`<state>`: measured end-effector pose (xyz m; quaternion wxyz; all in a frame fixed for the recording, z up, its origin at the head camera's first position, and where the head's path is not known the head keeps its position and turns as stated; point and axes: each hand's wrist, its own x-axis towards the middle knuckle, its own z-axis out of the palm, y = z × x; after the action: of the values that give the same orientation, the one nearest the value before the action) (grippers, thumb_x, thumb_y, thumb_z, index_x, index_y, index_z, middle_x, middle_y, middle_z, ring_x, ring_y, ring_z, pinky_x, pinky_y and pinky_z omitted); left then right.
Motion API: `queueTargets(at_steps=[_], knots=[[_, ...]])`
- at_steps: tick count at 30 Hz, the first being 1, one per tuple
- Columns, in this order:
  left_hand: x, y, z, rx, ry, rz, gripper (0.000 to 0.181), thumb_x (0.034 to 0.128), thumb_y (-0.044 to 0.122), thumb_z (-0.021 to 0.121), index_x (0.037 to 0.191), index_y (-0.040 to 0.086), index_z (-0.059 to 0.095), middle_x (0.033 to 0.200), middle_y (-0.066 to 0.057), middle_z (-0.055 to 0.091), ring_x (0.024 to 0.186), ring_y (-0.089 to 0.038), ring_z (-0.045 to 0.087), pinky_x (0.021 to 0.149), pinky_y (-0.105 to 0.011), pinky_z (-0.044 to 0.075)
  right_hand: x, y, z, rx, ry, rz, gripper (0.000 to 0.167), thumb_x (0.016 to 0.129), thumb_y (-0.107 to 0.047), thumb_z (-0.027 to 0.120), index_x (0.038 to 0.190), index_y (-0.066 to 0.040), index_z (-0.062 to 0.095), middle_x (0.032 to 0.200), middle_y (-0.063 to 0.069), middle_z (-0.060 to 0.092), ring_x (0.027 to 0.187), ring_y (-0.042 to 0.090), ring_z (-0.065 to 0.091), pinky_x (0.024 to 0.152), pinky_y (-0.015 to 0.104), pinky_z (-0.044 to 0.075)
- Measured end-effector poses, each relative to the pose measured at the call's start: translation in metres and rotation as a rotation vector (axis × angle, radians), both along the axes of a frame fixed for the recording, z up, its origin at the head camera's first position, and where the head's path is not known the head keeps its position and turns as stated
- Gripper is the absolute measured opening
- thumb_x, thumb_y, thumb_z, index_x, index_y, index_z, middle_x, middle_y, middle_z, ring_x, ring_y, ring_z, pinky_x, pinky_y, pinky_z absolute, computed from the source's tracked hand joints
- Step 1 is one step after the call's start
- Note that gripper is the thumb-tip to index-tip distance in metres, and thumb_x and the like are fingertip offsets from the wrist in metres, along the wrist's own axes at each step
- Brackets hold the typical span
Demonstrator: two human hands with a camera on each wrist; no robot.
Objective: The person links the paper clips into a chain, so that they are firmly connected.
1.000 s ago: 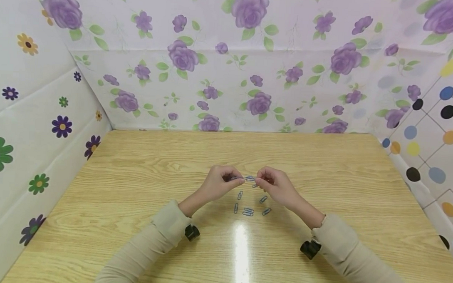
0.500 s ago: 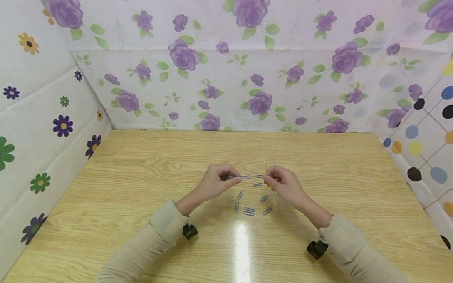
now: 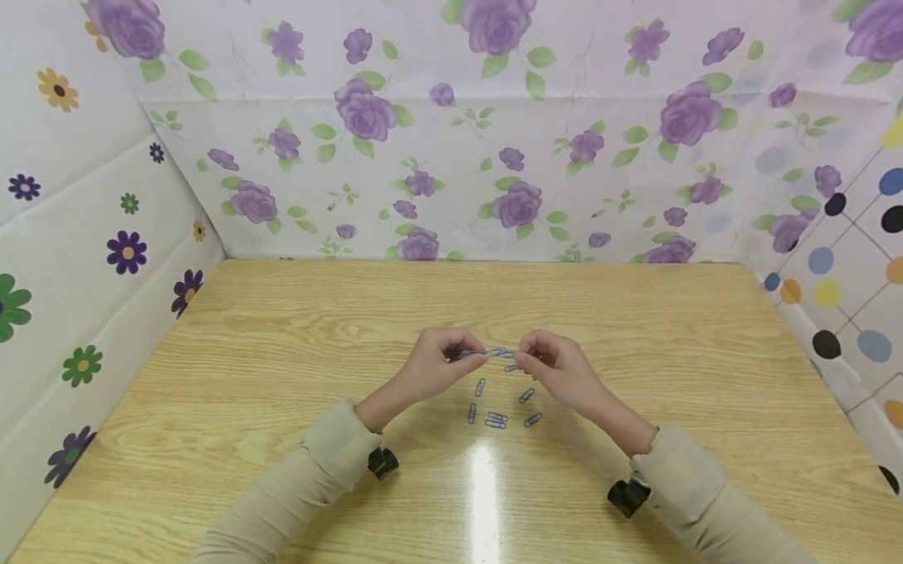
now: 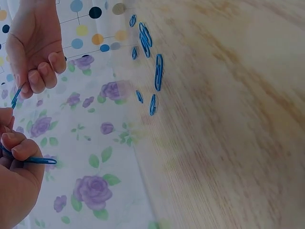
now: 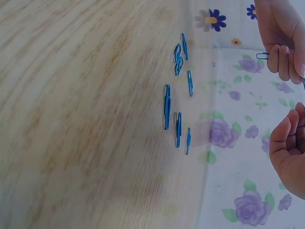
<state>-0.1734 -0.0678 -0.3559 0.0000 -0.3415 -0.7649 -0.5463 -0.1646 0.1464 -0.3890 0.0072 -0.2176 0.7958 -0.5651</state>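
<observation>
Right hand (image 3: 562,370) moved in toward the left hand (image 3: 435,366), fingers of both pinching paper clips (image 3: 497,352) above the desk (image 3: 309,310), in from its far edge, probably linking, so line them up carefully.

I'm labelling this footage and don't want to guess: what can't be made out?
- Head view: whether the held paper clips are linked; too small.
- Left wrist view: how many of them lie inside the left hand; its grip hides them.
- Right wrist view: the whole right hand; cut off by the right edge.
</observation>
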Motion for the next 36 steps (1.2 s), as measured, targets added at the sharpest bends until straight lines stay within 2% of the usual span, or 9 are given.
queueTargets(at_steps=[6,13,16,19,23,28,32,35,36], knots=[[-0.001,0.0,0.0,-0.015,0.006,0.0,0.004,0.0818,-0.007,0.061,0.083,-0.01,0.063,0.072,-0.015,0.061,0.055,-0.007,0.043,0.05,-0.017,0.036,0.001,0.003,0.0,0.001,-0.014,-0.011,0.009,0.092,-0.008,0.054,0.085,-0.003,0.056,0.074,0.011,0.054,0.062,0.023,0.049,0.055,0.026,0.042],[-0.001,0.002,0.001,-0.023,0.027,-0.003,0.004,0.082,-0.006,0.061,0.082,-0.01,0.063,0.069,-0.012,0.059,0.054,-0.005,0.039,0.049,-0.017,0.033,0.001,-0.001,0.002,0.022,0.061,0.01,0.004,0.089,-0.001,0.054,0.085,-0.001,0.056,0.076,0.003,0.056,0.066,0.02,0.052,0.055,0.023,0.043],[-0.001,0.003,0.001,-0.022,0.0,-0.019,0.004,0.0826,-0.007,0.06,0.082,-0.01,0.061,0.068,-0.01,0.056,0.053,-0.004,0.038,0.049,-0.018,0.032,0.002,-0.003,0.003,0.033,0.096,0.011,0.004,0.089,0.0,0.054,0.085,0.0,0.056,0.075,0.003,0.055,0.065,0.02,0.051,0.054,0.023,0.042],[-0.001,0.003,0.001,-0.023,-0.063,-0.035,0.004,0.0841,-0.006,0.058,0.084,-0.01,0.06,0.068,-0.005,0.052,0.054,-0.005,0.037,0.049,-0.018,0.031,0.001,-0.005,0.003,0.055,0.151,0.001,0.005,0.089,-0.001,0.055,0.084,-0.002,0.055,0.074,0.002,0.056,0.064,0.016,0.051,0.054,0.025,0.042],[-0.003,0.003,-0.001,0.002,-0.19,-0.068,0.008,0.0879,-0.004,0.053,0.086,-0.012,0.057,0.066,-0.001,0.046,0.054,-0.006,0.037,0.05,-0.019,0.032,-0.001,-0.006,0.0,0.118,0.326,-0.019,0.009,0.087,0.001,0.057,0.082,-0.005,0.053,0.069,0.0,0.054,0.059,0.008,0.047,0.052,0.025,0.042],[-0.013,0.002,-0.016,0.086,-0.377,-0.101,0.012,0.0909,-0.002,0.05,0.09,-0.012,0.055,0.064,-0.003,0.045,0.056,-0.011,0.039,0.053,-0.024,0.037,-0.003,-0.009,-0.006,0.207,0.604,-0.063,0.017,0.08,0.007,0.061,0.08,-0.006,0.051,0.066,-0.004,0.05,0.056,0.005,0.042,0.049,0.021,0.038],[-0.017,0.003,-0.026,0.115,-0.413,-0.106,0.011,0.0915,0.001,0.05,0.088,-0.008,0.055,0.064,-0.005,0.044,0.057,-0.013,0.04,0.054,-0.026,0.038,-0.003,-0.011,-0.009,0.249,0.727,-0.092,0.015,0.079,0.005,0.061,0.079,-0.006,0.05,0.066,-0.002,0.049,0.056,0.006,0.044,0.05,0.02,0.039],[-0.016,0.002,-0.027,0.121,-0.408,-0.103,0.011,0.0918,0.002,0.049,0.087,-0.007,0.055,0.063,-0.005,0.043,0.056,-0.014,0.039,0.053,-0.025,0.037,-0.003,-0.012,-0.011,0.271,0.796,-0.105,0.009,0.087,-0.004,0.054,0.079,-0.005,0.051,0.065,-0.001,0.049,0.056,0.008,0.046,0.049,0.019,0.039],[-0.016,0.002,-0.027,0.125,-0.406,-0.103,0.011,0.0918,0.002,0.049,0.086,-0.006,0.054,0.063,-0.005,0.042,0.056,-0.014,0.038,0.053,-0.024,0.037,-0.003,-0.013,-0.011,0.279,0.818,-0.111,0.012,0.09,-0.009,0.051,0.079,-0.005,0.05,0.065,-0.001,0.049,0.055,0.008,0.045,0.048,0.019,0.039]])
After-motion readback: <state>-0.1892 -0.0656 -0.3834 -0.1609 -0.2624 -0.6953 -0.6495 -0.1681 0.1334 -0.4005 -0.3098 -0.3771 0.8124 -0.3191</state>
